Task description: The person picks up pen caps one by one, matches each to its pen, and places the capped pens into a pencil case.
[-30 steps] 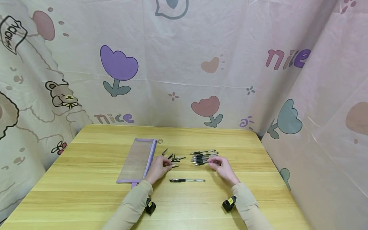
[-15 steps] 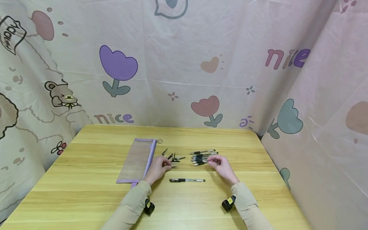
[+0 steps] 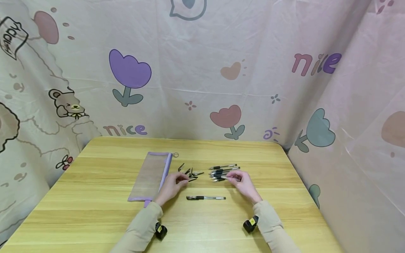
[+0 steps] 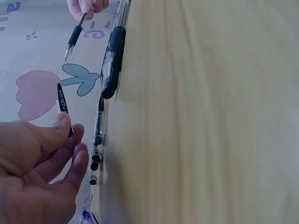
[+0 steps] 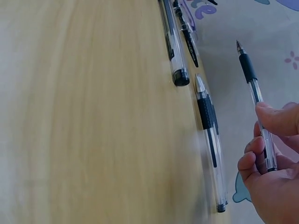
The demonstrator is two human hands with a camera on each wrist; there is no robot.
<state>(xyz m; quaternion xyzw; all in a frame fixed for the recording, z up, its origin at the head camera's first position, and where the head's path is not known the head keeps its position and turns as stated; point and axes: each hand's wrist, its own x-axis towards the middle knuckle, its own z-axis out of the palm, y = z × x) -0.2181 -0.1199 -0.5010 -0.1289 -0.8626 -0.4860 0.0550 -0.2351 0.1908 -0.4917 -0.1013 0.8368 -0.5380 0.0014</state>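
My left hand (image 3: 172, 187) pinches a black pen cap (image 4: 62, 101) between thumb and fingers, its clip pointing up in the left wrist view. Beside that hand lies a small heap of loose pen caps (image 3: 197, 173). My right hand (image 3: 244, 184) holds an uncapped gel pen (image 5: 247, 67) by its clear barrel, black grip and metal tip pointing away from the palm. Just beyond the right hand, several uncapped pens (image 3: 221, 167) lie side by side, tips to the left. A capped pen (image 3: 205, 198) lies on the table between the forearms.
A mesh zip pouch (image 3: 148, 175) with purple trim and a ring lies flat to the left of the caps. The wooden table (image 3: 95, 182) meets a printed cloth backdrop (image 3: 186, 80) at the back and sides.
My left hand has drawn back slightly toward me and to the left, and its fingertips have risen a little. The right hand stays nearly in place with its pen.
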